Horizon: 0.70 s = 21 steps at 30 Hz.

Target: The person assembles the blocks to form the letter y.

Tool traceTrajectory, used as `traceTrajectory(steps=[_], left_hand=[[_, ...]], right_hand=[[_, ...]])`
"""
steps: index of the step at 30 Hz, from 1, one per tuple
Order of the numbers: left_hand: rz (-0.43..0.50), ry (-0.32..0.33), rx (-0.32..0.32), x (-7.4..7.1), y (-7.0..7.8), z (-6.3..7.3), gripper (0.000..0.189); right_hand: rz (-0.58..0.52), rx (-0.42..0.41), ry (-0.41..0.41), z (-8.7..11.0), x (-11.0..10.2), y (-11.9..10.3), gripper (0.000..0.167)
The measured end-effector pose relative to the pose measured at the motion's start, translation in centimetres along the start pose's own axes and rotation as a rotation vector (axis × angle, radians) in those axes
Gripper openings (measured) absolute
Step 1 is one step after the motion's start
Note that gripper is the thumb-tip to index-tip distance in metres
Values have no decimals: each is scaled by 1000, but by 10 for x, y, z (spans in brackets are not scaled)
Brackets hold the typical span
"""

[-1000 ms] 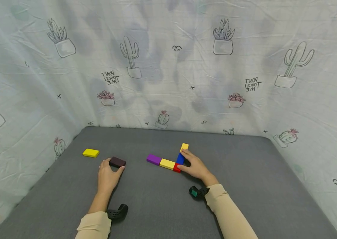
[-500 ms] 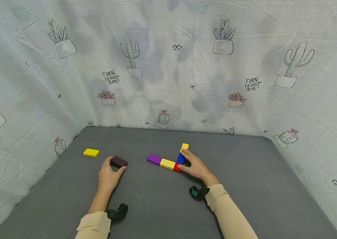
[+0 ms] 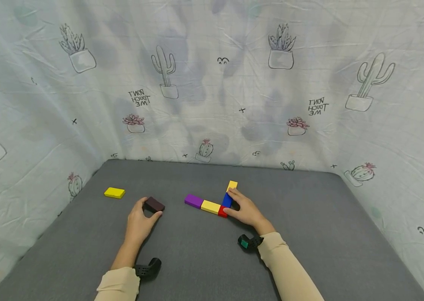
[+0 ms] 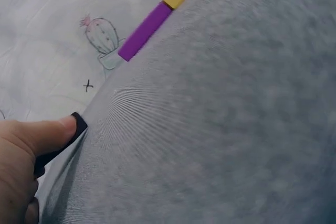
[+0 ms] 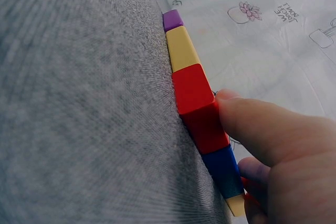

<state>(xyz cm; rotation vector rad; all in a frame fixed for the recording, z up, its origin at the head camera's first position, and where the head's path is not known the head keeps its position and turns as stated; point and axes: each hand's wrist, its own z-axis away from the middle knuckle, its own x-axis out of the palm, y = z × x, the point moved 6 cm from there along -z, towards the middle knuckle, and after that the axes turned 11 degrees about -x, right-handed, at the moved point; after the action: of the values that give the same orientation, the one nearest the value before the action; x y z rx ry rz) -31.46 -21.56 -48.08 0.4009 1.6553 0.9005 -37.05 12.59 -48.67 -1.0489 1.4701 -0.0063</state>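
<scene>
My left hand (image 3: 138, 223) pinches a dark brown block (image 3: 154, 204) between thumb and fingers, low over the grey surface. In the left wrist view the thumb lies along this dark block (image 4: 80, 123). Right of it, a purple block (image 3: 193, 201), a pale yellow block (image 3: 210, 207) and a red block (image 3: 222, 211) form a row end to end. From the red one, a blue block (image 3: 226, 200) and another pale yellow block (image 3: 232, 184) run away toward the back. My right hand (image 3: 249, 212) rests on this corner, its thumb touching the red block (image 5: 197, 87) and its fingers by the blue one.
A bright yellow block (image 3: 114, 192) lies alone at the back left of the grey table (image 3: 204, 259). Behind the table hangs a white curtain (image 3: 212, 83) printed with cacti. Each wrist wears a black band (image 3: 149, 267).
My left hand has shifted slightly to the right with the dark block, which has turned a little. My right hand and the joined blocks stay where they were.
</scene>
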Motion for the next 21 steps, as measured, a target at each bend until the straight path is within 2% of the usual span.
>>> traceTrajectory(steps=[5,13,21], left_hand=[[-8,-66,34,7,6,1,74],[-25,-126,79,14,14,4,74],[32,-234,130,26,22,12,73]], right_hand=[[-11,4,4,0,0,0,72],[-13,9,10,0,-2,0,72],[-8,6,1,0,0,1,72]])
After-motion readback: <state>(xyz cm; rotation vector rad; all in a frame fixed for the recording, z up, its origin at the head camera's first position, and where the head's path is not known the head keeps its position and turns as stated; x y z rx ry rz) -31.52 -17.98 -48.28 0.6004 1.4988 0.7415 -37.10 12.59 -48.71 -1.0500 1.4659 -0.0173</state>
